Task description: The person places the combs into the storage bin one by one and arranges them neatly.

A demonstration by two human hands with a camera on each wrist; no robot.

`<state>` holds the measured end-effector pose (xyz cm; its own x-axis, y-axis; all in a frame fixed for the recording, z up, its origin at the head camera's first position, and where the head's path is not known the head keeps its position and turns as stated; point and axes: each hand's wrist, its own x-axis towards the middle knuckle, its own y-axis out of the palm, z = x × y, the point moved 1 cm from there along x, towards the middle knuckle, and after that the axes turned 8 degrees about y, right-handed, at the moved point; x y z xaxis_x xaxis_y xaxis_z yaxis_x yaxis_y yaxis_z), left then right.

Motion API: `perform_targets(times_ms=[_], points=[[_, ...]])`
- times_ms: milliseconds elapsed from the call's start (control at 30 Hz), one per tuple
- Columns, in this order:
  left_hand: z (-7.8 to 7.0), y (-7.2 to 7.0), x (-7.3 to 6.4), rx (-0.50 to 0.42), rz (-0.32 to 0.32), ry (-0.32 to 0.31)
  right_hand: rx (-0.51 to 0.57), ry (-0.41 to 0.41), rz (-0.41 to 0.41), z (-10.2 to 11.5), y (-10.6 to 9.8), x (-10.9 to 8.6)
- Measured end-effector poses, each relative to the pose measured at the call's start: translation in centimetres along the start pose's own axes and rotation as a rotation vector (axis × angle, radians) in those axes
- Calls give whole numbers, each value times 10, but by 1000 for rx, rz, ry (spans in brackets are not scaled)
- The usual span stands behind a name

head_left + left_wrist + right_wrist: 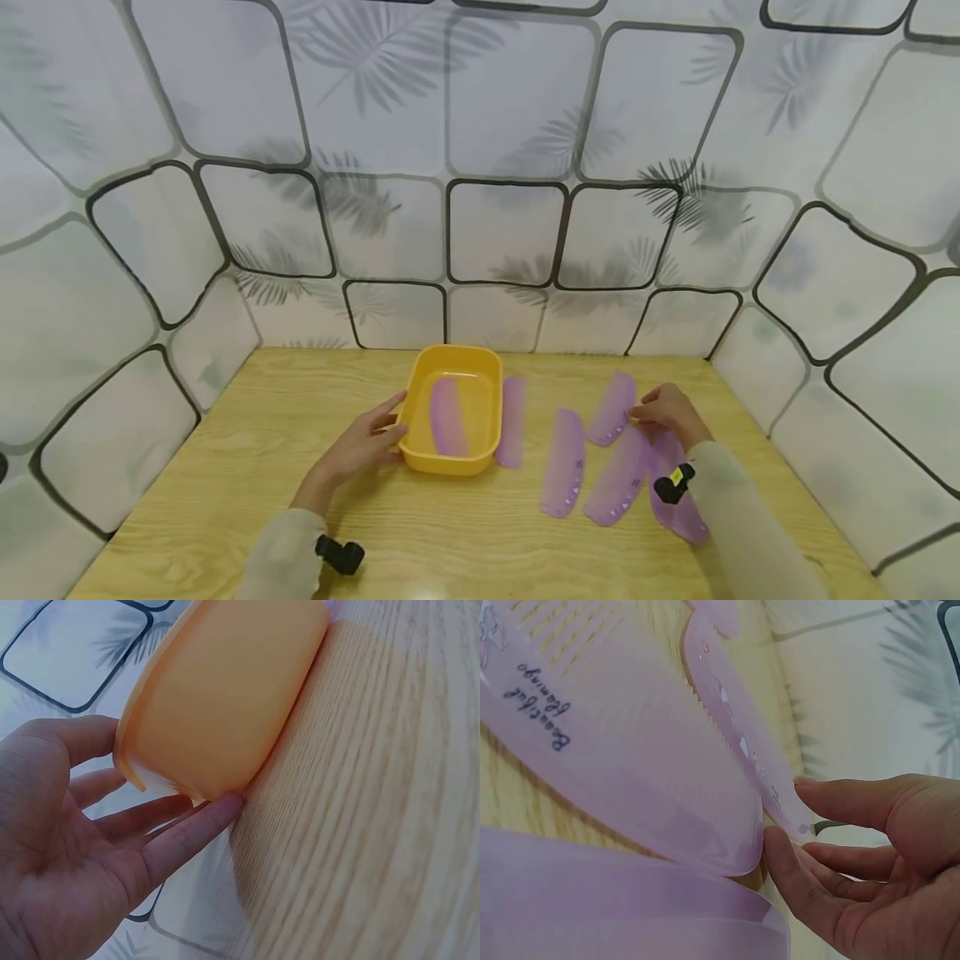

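Observation:
My left hand (362, 448) is at the left side of the yellow plastic tray (450, 465), its fingertips on the outer wall and rim. Inside the tray lies a translucent purple comb (448, 417). On the right, my right hand (670, 410) has its fingertips at the edge of the farthest comb (612, 408). In the right wrist view, thumb and index finger are parted around that comb's end (761, 776). A wider comb with lettering (645, 750) lies closer, its rounded end by the index fingertip. Part of another comb (678, 500) is under my right wrist.
One comb (512, 421) lies along the tray's right side. Another comb (564, 462) and the lettered one rest on the wood-grain table (420, 533). A patterned white cloth wall (510, 233) encloses the table at the back and both sides.

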<state>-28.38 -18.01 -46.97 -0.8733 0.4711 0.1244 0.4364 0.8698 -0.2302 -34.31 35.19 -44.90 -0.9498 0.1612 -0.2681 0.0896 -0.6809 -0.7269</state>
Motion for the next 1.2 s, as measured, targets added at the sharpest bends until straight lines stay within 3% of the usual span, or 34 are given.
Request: perform_targets(times_ms=[667, 1200], points=[[3, -2, 1, -7, 11, 9, -34, 43, -78, 5, 19, 6], [5, -1, 0, -25, 13, 16, -42, 105, -83, 12, 23, 6]])
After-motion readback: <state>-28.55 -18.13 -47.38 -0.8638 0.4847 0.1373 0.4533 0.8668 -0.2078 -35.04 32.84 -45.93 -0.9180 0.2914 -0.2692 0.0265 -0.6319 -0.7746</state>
